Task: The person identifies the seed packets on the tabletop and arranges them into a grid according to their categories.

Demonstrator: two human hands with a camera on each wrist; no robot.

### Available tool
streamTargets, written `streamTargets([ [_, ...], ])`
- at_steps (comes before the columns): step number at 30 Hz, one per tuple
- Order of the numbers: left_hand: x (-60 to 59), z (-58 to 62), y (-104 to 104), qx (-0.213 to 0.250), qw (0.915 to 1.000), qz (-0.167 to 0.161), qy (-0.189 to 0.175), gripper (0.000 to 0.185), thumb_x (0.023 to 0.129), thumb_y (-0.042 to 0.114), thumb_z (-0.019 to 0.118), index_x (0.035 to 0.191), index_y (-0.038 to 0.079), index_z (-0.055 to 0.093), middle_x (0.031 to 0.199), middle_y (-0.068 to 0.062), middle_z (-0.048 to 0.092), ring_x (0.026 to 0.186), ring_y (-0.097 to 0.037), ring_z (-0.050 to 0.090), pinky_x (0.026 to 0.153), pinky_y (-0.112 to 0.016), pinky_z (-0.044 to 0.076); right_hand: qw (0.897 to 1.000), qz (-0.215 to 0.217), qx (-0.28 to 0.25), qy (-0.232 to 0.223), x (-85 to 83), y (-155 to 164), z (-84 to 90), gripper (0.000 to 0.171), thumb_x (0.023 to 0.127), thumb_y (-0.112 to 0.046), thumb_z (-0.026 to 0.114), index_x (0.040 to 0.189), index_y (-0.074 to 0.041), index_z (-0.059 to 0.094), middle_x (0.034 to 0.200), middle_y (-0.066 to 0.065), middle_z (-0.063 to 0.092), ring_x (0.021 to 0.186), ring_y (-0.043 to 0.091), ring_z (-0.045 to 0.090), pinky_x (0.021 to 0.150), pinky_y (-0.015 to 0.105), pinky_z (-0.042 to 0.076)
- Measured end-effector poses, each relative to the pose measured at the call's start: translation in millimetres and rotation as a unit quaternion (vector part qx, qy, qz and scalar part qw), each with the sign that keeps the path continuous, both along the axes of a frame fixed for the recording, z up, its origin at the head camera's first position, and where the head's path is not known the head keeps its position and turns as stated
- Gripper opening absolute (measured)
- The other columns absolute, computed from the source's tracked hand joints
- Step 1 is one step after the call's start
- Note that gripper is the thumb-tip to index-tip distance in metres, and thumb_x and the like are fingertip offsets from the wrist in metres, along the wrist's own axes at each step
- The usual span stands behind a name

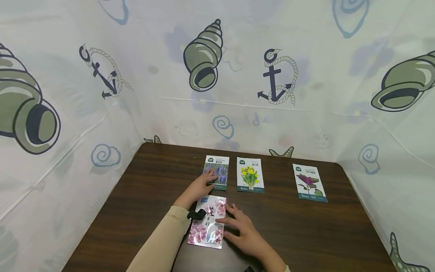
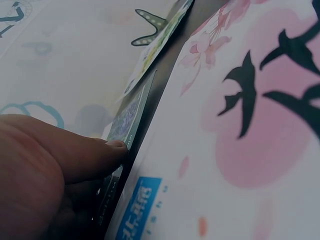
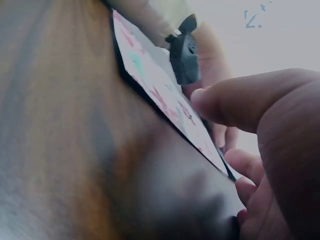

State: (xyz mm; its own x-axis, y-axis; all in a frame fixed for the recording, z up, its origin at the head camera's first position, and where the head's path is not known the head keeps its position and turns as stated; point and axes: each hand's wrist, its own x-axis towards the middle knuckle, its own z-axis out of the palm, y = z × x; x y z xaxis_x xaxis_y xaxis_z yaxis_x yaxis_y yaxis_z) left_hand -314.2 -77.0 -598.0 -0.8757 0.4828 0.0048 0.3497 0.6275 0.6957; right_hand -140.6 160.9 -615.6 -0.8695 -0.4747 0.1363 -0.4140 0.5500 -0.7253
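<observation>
A pink blossom seed packet (image 1: pixel 208 223) lies flat near the table's front edge. My right hand (image 1: pixel 228 223) rests at its right side, fingers spread and fairly straight, thumb on the packet (image 3: pixel 160 90). My left hand (image 1: pixel 208 177) reaches forward and lays straight fingers on a purple-flower packet (image 1: pixel 217 172) just behind the pink one. In the left wrist view a fingertip (image 2: pixel 112 150) touches the purple packet's (image 2: pixel 127 117) edge, beside the pink packet (image 2: pixel 240 150). Neither hand grips anything.
A yellow-flower packet (image 1: pixel 250 175) lies right of the purple one, and a magenta-leaf packet (image 1: pixel 309 183) sits further right. The dark wood table (image 1: pixel 142 189) is enclosed on three sides by a white cloth (image 1: pixel 238 75) printed with shells and anchors.
</observation>
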Motion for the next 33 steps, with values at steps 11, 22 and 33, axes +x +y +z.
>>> streamTargets([
  [11,1.5,-4.0,1.7,0.011,0.9999,0.0,-0.002,0.052,0.109,0.01,0.065,0.16,0.003,0.055,0.179,-0.017,0.029,0.17,-0.04,0.016,0.137,-0.064,0.021,0.992,-0.057,-0.115,-0.022,-4.4,21.8,10.6,0.037,0.109,-0.017,0.069,0.144,-0.027,0.071,0.176,0.015,0.038,0.169,0.05,0.015,0.126,0.084,0.021],
  [22,-1.0,-7.8,1.3,0.012,0.9999,-0.009,0.007,0.053,0.109,0.008,0.065,0.16,0.003,0.053,0.18,-0.018,0.027,0.17,-0.04,0.015,0.137,-0.063,0.018,0.98,-0.163,-0.11,0.013,-19.1,69.8,33.6,0.036,0.108,-0.015,0.069,0.14,-0.031,0.073,0.173,0.013,0.044,0.168,0.05,0.016,0.126,0.085,0.017],
  [33,0.3,-5.0,0.2,0.016,0.9997,-0.013,0.014,0.053,0.109,0.01,0.065,0.16,0.003,0.053,0.179,-0.018,0.028,0.17,-0.04,0.016,0.138,-0.061,0.017,0.972,-0.222,-0.075,0.014,-41.1,123.0,43.7,0.031,0.111,-0.017,0.065,0.141,-0.017,0.072,0.172,0.019,0.043,0.168,0.052,0.013,0.127,0.084,0.015],
])
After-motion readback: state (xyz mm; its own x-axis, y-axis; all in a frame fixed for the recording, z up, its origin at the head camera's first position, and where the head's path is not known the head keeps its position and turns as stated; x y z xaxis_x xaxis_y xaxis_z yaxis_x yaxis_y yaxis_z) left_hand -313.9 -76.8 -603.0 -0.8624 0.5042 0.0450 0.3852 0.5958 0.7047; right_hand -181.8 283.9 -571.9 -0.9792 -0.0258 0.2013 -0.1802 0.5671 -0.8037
